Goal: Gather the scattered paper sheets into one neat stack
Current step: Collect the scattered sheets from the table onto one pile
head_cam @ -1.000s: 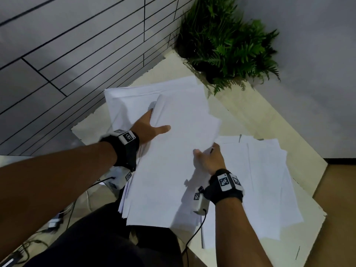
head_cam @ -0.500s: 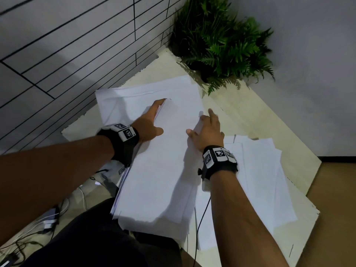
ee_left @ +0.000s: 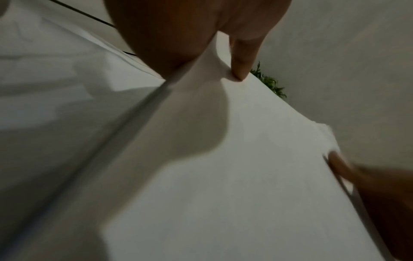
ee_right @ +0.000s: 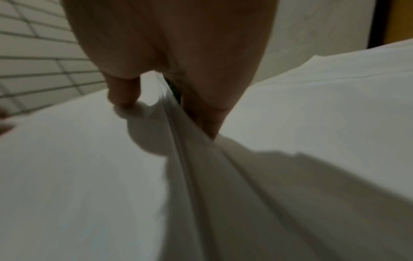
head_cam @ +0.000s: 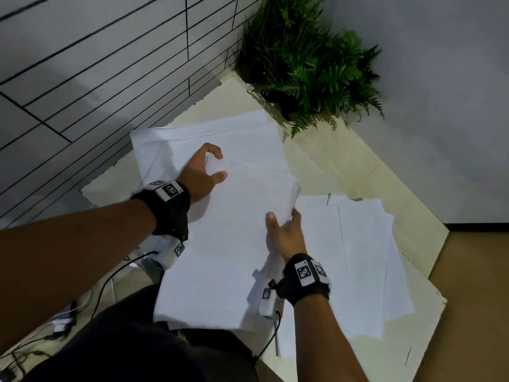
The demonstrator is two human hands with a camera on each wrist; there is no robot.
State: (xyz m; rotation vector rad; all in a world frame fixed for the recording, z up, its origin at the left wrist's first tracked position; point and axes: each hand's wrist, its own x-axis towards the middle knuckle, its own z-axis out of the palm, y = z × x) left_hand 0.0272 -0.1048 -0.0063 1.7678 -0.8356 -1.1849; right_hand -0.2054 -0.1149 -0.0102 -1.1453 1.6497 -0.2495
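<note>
A thick bundle of white paper sheets [head_cam: 225,244] lies slanted across the middle of the pale table [head_cam: 325,166]. My left hand [head_cam: 205,172] grips its far left edge, thumb on top and fingers curled under. My right hand [head_cam: 283,230] grips the bundle's right edge the same way. The left wrist view shows my thumb pressed on the top sheet [ee_left: 223,159]. In the right wrist view the stacked sheet edges [ee_right: 190,167] run between thumb and fingers. More loose sheets [head_cam: 358,257] lie spread to the right, and other sheets [head_cam: 192,136] lie beneath at the far left.
A potted fern [head_cam: 311,62] stands at the table's far corner, beside a tiled wall [head_cam: 96,64] on the left. Cables [head_cam: 63,323] lie on the floor at the lower left. My dark-clothed lap [head_cam: 137,340] is under the bundle's near end.
Half a second ago both hands lay flat with straight fingers on the bundle. Now each hand has curled round an edge, and the right hand has drawn back toward me.
</note>
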